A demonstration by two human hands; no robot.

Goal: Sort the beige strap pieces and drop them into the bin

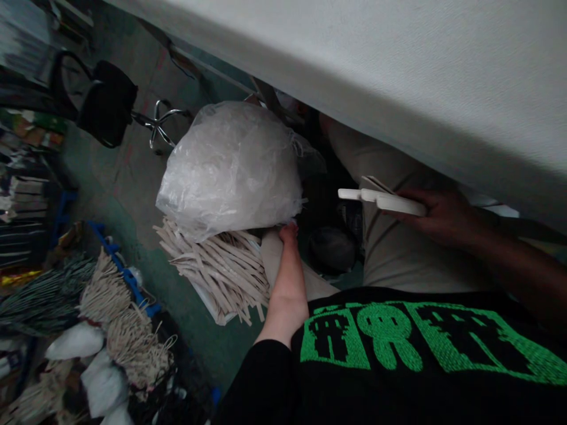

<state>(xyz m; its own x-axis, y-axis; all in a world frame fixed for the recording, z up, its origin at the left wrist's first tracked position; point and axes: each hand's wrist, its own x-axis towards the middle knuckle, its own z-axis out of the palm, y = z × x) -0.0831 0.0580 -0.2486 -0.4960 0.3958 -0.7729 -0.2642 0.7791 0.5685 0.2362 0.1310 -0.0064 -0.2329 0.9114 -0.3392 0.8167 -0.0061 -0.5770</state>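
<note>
Nearest us, our right hand (443, 215) is closed around pale flat pieces (401, 204); held at one end and staggered, they could slip apart if our hold loosens. Our left hand (289, 231), well apart from it, is at the lower edge of a translucent plastic bag (230, 168); we cannot tell whether it pinches it. The bag overlaps loose pale strips (225, 268), so a hard tug could scatter them or tear it. We count at least three pieces, one bag, strips too many to number, and, farther off, one black chair (108, 103).
</note>
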